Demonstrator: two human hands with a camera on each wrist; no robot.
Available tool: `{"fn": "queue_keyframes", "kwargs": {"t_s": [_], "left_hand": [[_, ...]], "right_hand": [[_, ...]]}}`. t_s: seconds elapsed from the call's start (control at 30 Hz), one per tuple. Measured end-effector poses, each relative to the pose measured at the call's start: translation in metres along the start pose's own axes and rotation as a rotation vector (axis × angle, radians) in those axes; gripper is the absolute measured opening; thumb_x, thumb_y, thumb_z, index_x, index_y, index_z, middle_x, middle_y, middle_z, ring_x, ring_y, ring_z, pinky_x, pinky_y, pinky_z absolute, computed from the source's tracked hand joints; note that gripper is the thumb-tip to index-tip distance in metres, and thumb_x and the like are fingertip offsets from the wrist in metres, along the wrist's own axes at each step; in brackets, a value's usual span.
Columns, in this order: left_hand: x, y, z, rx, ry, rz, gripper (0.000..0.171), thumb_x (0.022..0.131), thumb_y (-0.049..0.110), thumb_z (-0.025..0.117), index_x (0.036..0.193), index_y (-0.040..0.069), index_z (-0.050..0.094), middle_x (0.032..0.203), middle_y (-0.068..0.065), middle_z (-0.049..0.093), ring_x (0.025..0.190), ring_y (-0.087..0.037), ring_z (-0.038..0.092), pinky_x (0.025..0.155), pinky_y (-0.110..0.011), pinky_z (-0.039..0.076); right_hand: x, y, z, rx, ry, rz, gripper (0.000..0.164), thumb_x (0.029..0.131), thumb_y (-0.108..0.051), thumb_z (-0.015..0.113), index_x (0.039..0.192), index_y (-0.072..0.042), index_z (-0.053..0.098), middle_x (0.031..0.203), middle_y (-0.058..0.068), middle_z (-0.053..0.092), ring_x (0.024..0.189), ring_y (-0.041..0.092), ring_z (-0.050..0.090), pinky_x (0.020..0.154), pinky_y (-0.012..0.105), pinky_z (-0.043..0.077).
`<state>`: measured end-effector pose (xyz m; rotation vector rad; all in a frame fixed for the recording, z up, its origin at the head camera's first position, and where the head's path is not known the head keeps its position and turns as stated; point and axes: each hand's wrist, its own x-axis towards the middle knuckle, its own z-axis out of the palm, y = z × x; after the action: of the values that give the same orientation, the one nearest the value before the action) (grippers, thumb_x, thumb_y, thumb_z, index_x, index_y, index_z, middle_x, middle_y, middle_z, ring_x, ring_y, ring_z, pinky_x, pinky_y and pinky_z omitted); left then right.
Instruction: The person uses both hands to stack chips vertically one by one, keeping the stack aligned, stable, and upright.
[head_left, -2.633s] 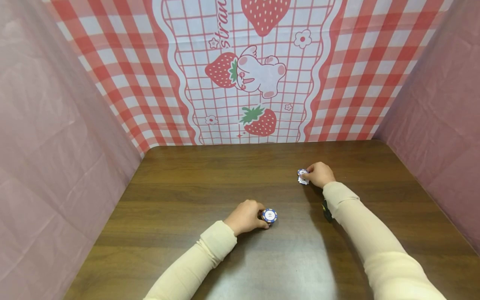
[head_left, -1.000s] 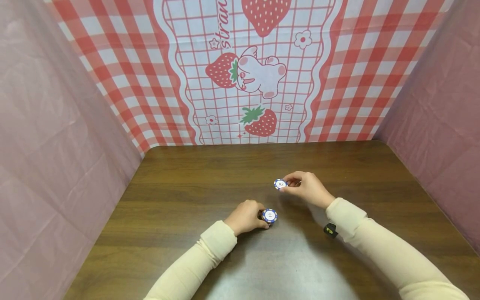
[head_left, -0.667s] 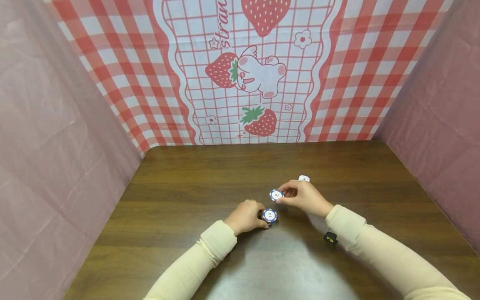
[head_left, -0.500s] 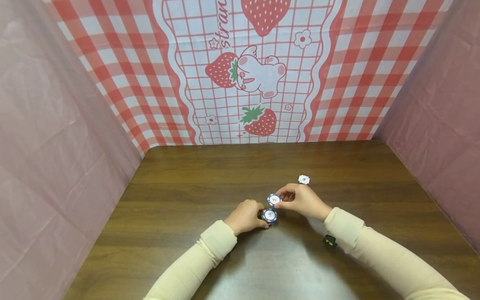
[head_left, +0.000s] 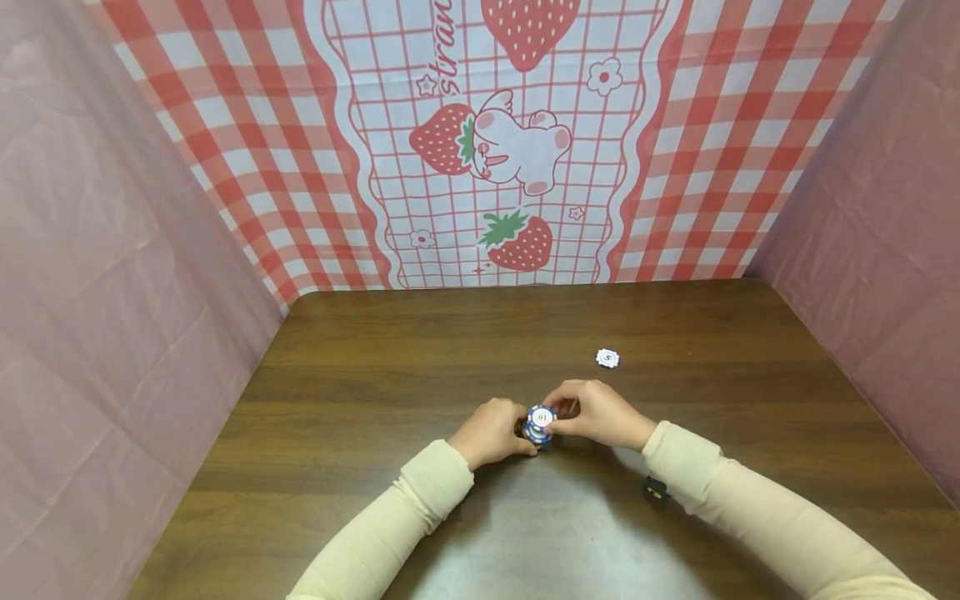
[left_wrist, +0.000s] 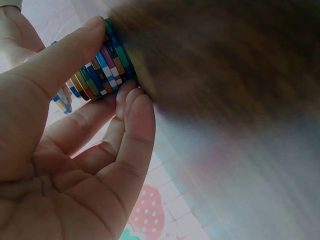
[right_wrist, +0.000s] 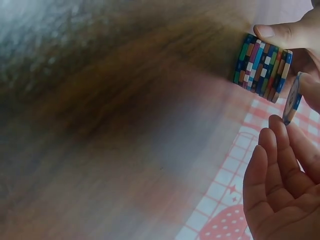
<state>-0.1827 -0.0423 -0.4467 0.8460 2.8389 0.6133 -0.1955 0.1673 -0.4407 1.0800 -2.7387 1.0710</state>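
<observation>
My left hand (head_left: 492,433) holds a stack of poker chips (right_wrist: 261,67) by its sides, thumb on one side and fingers on the other. In the left wrist view the stack's edges (left_wrist: 102,70) show mixed blue, green, purple, white and tan. My right hand (head_left: 600,414) pinches one blue-and-white poker chip (head_left: 542,416), marked 10, between thumb and fingers. From the head it overlaps the stack's top; the right wrist view shows a small gap, with the chip slightly tilted. Behind my right hand, a white chip (head_left: 607,358) marked 5 lies on the table.
The brown wood-grain table (head_left: 360,375) runs back to a red-and-white checked cloth (head_left: 255,150) with strawberry prints. Pink cloth walls (head_left: 97,292) close off both sides. A small black device (head_left: 655,488) sits under my right wrist.
My right hand has taken the blue-and-white chip from beside the white one and carried it left and toward me, over the stack. The left hand has stayed around the stack.
</observation>
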Motion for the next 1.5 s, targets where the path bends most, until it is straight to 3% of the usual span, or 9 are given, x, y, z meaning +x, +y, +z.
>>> {"fn": "queue_keyframes", "kwargs": {"t_s": [0.37, 0.73, 1.5], "left_hand": [[0.0, 0.0006, -0.001, -0.009, -0.01, -0.018, 0.027, 0.071, 0.032, 0.087, 0.084, 0.014, 0.07, 0.072, 0.008, 0.064, 0.066, -0.005, 0.048, 0.062, -0.022, 0.042], [-0.001, 0.0008, 0.0002, -0.006, -0.009, -0.012, 0.027, 0.071, 0.032, 0.087, 0.083, 0.014, 0.071, 0.072, 0.008, 0.064, 0.066, -0.004, 0.048, 0.062, -0.022, 0.042], [-0.0001, -0.0001, 0.0007, 0.006, -0.003, -0.001, 0.03, 0.072, 0.033, 0.087, 0.09, 0.013, 0.073, 0.08, 0.005, 0.07, 0.071, -0.007, 0.057, 0.067, -0.023, 0.047]], "right_hand": [[0.0022, -0.0021, 0.0045, -0.07, -0.025, -0.003, 0.024, 0.077, -0.023, 0.083, 0.095, -0.01, 0.073, 0.083, -0.005, 0.069, 0.076, 0.005, 0.061, 0.069, 0.021, 0.051], [0.0011, -0.0041, 0.0059, -0.059, -0.048, 0.023, 0.023, 0.076, -0.024, 0.083, 0.094, -0.012, 0.073, 0.083, -0.006, 0.069, 0.076, 0.006, 0.062, 0.068, 0.022, 0.051], [0.0022, -0.0048, 0.0072, -0.087, -0.062, -0.028, 0.025, 0.075, -0.031, 0.083, 0.094, -0.017, 0.074, 0.086, -0.01, 0.068, 0.076, 0.002, 0.058, 0.068, 0.02, 0.049]]}}
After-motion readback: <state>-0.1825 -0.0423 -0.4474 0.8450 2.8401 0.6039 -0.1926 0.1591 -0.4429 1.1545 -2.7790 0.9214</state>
